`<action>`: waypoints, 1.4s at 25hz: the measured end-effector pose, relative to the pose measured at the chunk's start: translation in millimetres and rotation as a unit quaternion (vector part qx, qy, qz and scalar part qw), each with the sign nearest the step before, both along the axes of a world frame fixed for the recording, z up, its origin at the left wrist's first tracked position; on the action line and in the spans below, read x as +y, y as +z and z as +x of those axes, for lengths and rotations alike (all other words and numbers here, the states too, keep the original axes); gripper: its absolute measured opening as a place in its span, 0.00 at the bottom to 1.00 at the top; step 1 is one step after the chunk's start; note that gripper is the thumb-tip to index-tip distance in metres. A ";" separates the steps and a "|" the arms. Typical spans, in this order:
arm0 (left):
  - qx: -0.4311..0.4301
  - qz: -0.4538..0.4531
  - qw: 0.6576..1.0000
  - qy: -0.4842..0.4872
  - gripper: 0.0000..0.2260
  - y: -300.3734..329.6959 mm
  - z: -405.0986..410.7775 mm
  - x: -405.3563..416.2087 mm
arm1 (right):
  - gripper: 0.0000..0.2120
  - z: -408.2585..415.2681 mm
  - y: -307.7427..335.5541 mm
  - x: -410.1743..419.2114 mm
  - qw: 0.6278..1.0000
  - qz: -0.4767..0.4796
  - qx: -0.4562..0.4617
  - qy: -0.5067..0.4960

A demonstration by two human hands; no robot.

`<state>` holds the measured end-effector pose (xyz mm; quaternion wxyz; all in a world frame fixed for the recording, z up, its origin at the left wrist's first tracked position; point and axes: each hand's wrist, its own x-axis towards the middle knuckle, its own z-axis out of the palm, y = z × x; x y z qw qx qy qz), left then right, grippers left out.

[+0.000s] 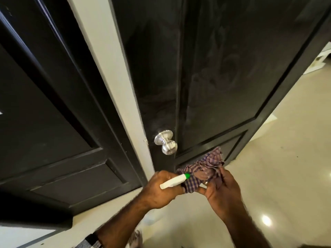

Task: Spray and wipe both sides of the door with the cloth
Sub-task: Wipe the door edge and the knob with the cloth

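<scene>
Left hand (161,190) grips the spray bottle (174,181), fingers curled round it; long axis runs left-to-right, green nozzle pointing at the cloth (202,169); right hand (222,188) pinches the bunched checked cloth just beside the nozzle, nearly touching; black door (215,68) stands ahead & above both hands, knob (165,142) up-left of the bottle; prob. next is wetting the cloth, then wiping w/ the right hand, the nearer to the panel.

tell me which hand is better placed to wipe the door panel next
Right, probably. The right hand already bunches the purple checked cloth just below the black door's smeared panel. The left hand grips the white spray bottle with green tip.
</scene>
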<state>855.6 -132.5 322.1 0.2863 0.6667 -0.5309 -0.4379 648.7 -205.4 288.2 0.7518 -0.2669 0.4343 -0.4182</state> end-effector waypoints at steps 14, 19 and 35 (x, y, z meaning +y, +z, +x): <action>0.173 -0.045 0.983 -0.041 0.03 -3.3 173.1 -16.5 | 0.23 113.8 30.7 0.7 0.940 0.025 -0.041 -0.337; 0.187 -0.010 0.981 -0.058 0.08 -10.4 164.8 -15.0 | 0.32 123.4 25.0 25.3 0.935 0.052 -0.026 -0.351; 0.111 -0.051 0.987 0.099 0.05 -10.0 154.2 -23.3 | 0.22 138.2 9.6 -8.0 0.703 -0.492 0.513 0.006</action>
